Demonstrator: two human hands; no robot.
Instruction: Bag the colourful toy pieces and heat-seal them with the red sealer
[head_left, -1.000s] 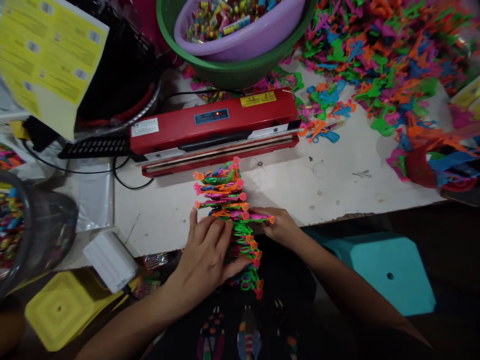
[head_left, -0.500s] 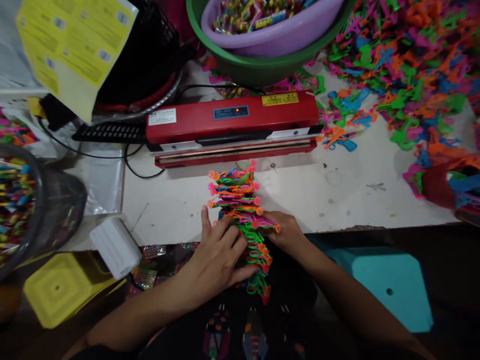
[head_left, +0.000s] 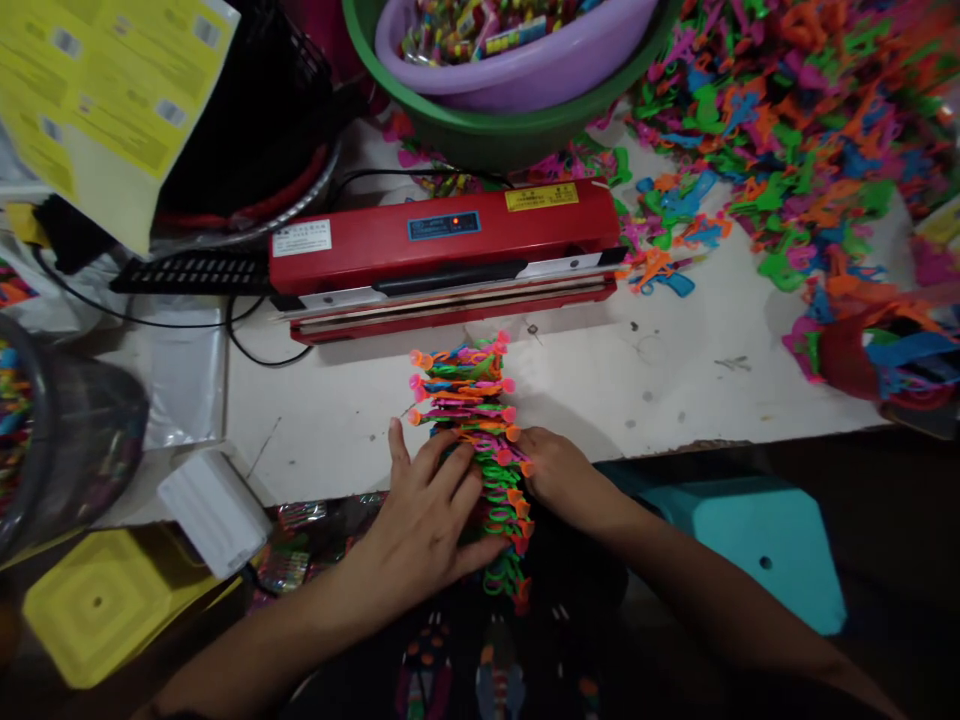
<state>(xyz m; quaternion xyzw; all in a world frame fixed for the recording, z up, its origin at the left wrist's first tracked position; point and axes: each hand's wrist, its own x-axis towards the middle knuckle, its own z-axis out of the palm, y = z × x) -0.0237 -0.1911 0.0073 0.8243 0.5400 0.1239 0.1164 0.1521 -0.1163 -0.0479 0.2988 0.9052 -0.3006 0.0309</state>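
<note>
A long stack of colourful plastic toys (head_left: 466,386), pink, orange, green and blue, runs from the white table over its front edge towards my body. My left hand (head_left: 431,500) presses on the left side of the stack, fingers curved over it and the thumb across its lower part. On the other side, my right hand (head_left: 559,468) grips the stack near the table edge, its fingertips hidden behind the toys. The stack's far end lies in front of a red sealing machine (head_left: 450,240) with a lit display.
A green basin (head_left: 480,135) holding a purple basin (head_left: 517,85) stands behind the machine. Loose toys (head_left: 787,130) are heaped at the right. A grey bucket (head_left: 82,440), yellow stool (head_left: 97,600), white box (head_left: 214,510) and turquoise stool (head_left: 765,560) surround the work area.
The view has shifted, moving most things slightly left. My right hand has drawn in against the stack, and the toys beside it sit more in line. My left hand stays on the stack.
</note>
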